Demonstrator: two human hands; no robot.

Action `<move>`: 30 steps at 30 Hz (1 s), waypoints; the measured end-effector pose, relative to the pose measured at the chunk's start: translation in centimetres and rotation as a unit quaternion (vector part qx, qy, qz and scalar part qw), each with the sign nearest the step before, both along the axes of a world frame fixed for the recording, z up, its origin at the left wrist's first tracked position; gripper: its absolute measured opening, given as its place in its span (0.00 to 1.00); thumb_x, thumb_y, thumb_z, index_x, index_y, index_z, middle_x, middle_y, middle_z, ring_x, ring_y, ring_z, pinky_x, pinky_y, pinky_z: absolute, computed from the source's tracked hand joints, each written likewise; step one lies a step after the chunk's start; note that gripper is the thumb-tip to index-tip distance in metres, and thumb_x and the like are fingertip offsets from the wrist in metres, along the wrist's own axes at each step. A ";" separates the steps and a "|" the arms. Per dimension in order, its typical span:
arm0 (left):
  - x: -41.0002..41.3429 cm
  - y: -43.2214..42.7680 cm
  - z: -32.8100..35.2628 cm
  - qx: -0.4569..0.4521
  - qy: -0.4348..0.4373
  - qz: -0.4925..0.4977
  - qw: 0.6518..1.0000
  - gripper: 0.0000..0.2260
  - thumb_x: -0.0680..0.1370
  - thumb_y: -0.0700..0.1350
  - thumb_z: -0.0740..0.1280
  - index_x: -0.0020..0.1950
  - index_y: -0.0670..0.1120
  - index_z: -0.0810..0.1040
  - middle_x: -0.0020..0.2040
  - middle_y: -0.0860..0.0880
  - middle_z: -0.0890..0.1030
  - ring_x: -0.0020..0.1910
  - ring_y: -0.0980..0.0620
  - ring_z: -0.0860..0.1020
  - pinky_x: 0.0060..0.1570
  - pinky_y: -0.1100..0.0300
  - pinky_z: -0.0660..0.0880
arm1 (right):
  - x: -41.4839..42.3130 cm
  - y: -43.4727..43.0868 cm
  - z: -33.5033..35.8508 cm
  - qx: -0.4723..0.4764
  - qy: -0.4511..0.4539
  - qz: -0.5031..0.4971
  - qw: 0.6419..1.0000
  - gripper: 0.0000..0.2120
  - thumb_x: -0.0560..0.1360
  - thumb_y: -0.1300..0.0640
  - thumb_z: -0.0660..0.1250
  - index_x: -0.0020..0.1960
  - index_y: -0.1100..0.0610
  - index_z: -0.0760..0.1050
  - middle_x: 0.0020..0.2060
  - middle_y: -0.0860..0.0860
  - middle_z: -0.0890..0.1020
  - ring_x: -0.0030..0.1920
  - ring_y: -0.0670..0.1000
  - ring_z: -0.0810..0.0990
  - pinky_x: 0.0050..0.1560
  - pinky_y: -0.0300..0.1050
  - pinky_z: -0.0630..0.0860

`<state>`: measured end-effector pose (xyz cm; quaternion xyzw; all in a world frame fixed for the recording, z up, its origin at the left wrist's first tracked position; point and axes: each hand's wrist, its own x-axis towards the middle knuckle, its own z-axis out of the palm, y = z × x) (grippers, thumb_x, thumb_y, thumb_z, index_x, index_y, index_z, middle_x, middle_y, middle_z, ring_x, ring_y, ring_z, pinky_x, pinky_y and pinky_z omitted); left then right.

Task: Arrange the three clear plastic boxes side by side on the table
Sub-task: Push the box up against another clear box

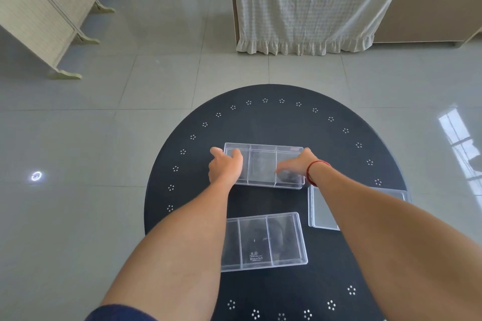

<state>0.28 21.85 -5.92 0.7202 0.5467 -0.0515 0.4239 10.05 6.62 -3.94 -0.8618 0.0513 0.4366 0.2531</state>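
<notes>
Left hand [226,165] curled over the left end of the far clear box [263,165], thumb spread out beyond its left wall, fingers hooked over the rim into the left compartment. Far clear box flat on the round black table [263,117], three compartments, long side across the view. Right hand [296,164] on the right end of the same box, fingers loosely together and reaching down into the right compartment, red cord [314,172] at the wrist. Nearer, the near clear box [263,241] flat on the table, apart from the far one, partly under the left forearm. At right, the third clear box [322,212] on the table edge, mostly hidden by the right forearm.
</notes>
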 end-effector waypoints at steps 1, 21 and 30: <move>0.0 -0.1 0.1 0.011 0.000 0.004 1.000 0.18 0.76 0.54 0.57 0.61 0.45 0.63 0.52 0.46 0.71 0.51 0.41 0.76 0.51 0.49 0.74 | -0.1 0.0 0.0 0.008 -0.010 -0.011 1.000 0.48 0.68 0.54 0.72 0.78 0.62 0.46 0.69 0.57 0.69 0.66 0.59 0.72 0.62 0.51 0.74; 2.2 -1.9 1.5 0.072 -0.163 -0.028 0.984 0.11 0.79 0.57 0.57 0.54 0.54 0.74 0.57 0.49 0.72 0.41 0.56 0.72 0.38 0.61 0.66 | 2.4 -0.6 2.6 0.141 -0.181 -0.265 0.936 0.30 0.74 0.51 0.66 0.73 0.60 0.65 0.70 0.56 0.72 0.67 0.58 0.74 0.64 0.49 0.71; 1.0 -4.6 0.2 0.019 -0.126 -0.038 0.991 0.12 0.77 0.54 0.62 0.58 0.51 0.72 0.58 0.51 0.72 0.49 0.53 0.71 0.48 0.55 0.69 | 2.0 -2.9 1.0 0.111 -0.167 -0.208 0.957 0.07 0.69 0.64 0.66 0.44 0.66 0.79 0.48 0.58 0.78 0.38 0.58 0.75 0.37 0.45 0.76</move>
